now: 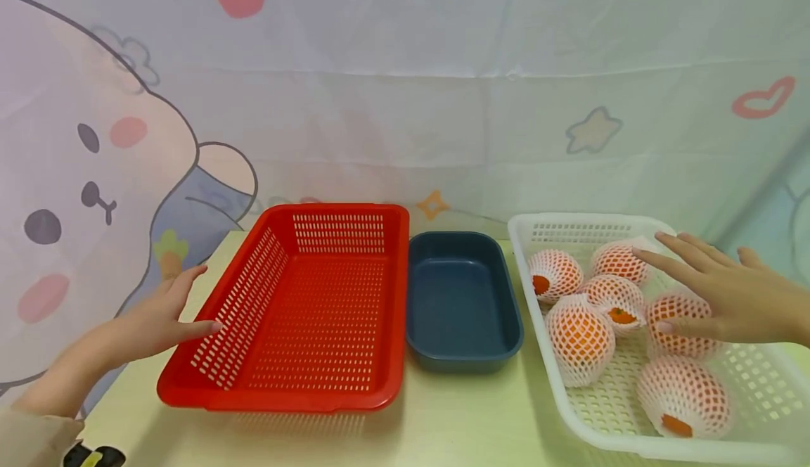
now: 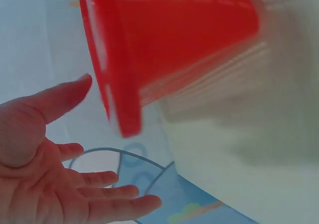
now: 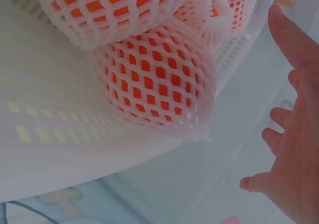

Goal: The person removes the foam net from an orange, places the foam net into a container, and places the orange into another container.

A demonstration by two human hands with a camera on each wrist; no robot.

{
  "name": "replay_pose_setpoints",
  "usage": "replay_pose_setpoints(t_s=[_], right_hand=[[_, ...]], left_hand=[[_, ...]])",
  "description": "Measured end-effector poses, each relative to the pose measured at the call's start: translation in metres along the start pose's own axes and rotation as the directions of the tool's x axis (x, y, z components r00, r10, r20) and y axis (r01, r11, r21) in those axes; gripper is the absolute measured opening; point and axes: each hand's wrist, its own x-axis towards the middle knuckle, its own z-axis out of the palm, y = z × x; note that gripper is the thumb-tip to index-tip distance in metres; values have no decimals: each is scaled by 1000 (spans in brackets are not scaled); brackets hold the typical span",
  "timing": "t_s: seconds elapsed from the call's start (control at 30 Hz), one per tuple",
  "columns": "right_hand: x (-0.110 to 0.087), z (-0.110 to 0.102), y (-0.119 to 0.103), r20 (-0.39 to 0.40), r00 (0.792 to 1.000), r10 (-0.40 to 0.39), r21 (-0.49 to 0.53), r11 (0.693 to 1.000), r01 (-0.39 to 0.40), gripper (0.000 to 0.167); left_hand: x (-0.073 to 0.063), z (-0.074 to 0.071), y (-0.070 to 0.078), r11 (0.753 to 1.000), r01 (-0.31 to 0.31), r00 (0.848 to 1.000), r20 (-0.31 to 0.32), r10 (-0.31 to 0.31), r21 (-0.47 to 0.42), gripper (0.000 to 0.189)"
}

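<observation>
My left hand [image 1: 148, 319] hovers at the left rim of a red plastic basket [image 1: 395, 298], fingers extended and holding nothing; the left wrist view shows a gap between thumb and rim. On the other side, my right hand [image 1: 728, 295] is spread above a white plastic basket [image 1: 547, 354]. Several orange fruits in white foam nets lie in that basket, among them one at the front [image 1: 683, 397] and one at the left [image 1: 580, 340]. Beneath the right hand is another netted fruit [image 1: 680, 319], partly covered by the thumb. The right wrist view shows the hand apart from the fruits.
Between the two baskets stands a dark blue rectangular tub [image 1: 465, 305], its inside bare. All three containers rest on a pale yellow-green table [image 1: 468, 418]. Behind them hangs a cloth backdrop [image 1: 443, 122] with cartoon prints. A black and yellow item [image 1: 93, 456] shows by the left sleeve.
</observation>
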Motion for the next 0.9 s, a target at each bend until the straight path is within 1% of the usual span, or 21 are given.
replay_pose_setpoints(t_s=[0.07,0.13,0.2,0.23,0.3,0.37,0.47,0.53,0.6,0.63,0.7,0.77,0.83,0.9], right_hand=[[-1,0,2,15,1000,-3,21,1000,2,101],[-1,1,5,26,1000,-10,41,999,9,101],[-1,2,8,44,999,-14,41,999,12,105],[-1,3,9,55,998,-15,30,999,14,106],[0,4,11,74,997,-18,14,1000,17,105],[0,4,13,92,995,-26,-6,1000,27,102],[1,5,16,104,993,-50,-8,999,52,98],[1,6,17,124,991,-56,-3,998,57,97],[2,7,18,152,987,-53,12,999,52,93],[3,8,19,177,983,-47,30,999,43,91],[4,10,20,208,976,-63,79,996,47,88],[5,12,23,213,972,-94,121,990,69,86],[5,16,24,217,969,-118,155,984,86,85],[6,18,26,228,965,-125,170,982,87,85]], left_hand=[[-3,3,-7,998,30,999,32,-28,-49,93],[-5,5,-13,987,84,992,101,-71,-138,94],[-7,6,-17,962,160,978,170,-124,-220,94],[-8,6,-19,949,197,968,201,-148,-248,93],[-8,5,-21,908,274,944,267,-192,-316,91],[-7,6,-23,884,317,932,289,-221,-344,88],[-9,7,-22,854,348,919,323,-228,-387,77],[-10,8,-21,843,353,916,332,-224,-405,70],[-10,10,-20,845,344,918,334,-212,-409,61],[-11,11,-21,851,331,922,330,-201,-407,58],[-12,13,-21,860,305,929,325,-174,-410,52],[-13,14,-22,868,278,936,319,-148,-411,46],[-14,16,-23,872,257,940,319,-124,-417,43],[-14,16,-23,878,250,941,315,-122,-408,41]])
